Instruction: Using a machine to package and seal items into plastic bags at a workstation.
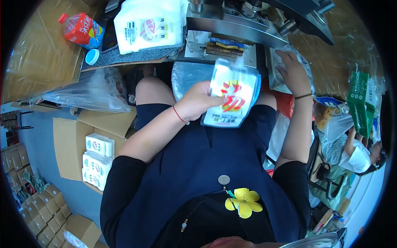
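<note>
- Left hand [197,101] held a flat sealed packet [231,99], white with a blue edge and a red-and-yellow print, over the lap, just below the front edge of the desk [49,53].
- Left fingers [213,100] were curled narrow on the packet's left edge; thumb side lay across its face, and the bulk of the packet extended to the right of the fingers.
- Packet was tilted, with its top toward the sealing machine [248,16].
- Right hand [292,70] lay flat on a clear plastic bag [276,62] on the desk, beside the machine; fingers were spread wide, gripping nothing.
- The two hands were well apart, with the packet between them.
- A stack of white packets [149,25] sat on the desk to the left of the machine; a red bottle [80,29] and a blue cap [92,56] lay further left.
- An open cardboard box [70,144] with more packets stood on the floor at the person's left.
</note>
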Available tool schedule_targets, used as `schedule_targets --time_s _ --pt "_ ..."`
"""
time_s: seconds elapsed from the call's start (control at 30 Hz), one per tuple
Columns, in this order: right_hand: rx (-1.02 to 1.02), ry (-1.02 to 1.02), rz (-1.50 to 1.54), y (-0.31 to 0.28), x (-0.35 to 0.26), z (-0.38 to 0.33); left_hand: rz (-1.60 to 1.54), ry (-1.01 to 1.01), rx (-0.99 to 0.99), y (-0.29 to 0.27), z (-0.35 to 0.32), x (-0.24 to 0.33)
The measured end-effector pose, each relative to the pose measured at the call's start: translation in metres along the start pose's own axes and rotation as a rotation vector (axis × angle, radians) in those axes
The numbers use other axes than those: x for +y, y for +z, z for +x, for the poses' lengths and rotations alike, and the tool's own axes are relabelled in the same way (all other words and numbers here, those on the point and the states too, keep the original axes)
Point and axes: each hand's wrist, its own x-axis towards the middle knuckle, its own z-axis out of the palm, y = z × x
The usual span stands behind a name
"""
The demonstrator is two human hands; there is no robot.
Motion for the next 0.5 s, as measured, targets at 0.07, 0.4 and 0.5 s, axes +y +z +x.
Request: schedule_targets --time_s 0.07,0.4,0.5 --pt "-0.003 -0.011 0.044 0.015 0.006 0.004 -0.068 0.052 0.05 -0.008 0.01 0.014" --pt "0.04 0.164 0.001 0.034 0.014 -0.007 1.134 0.732 0.813 -0.067 0.015 0.071" --pt "0.123 -0.002 0.121 0.018 0.018 -0.012 2.053 0.628 0.833 -0.115 -0.002 0.088"
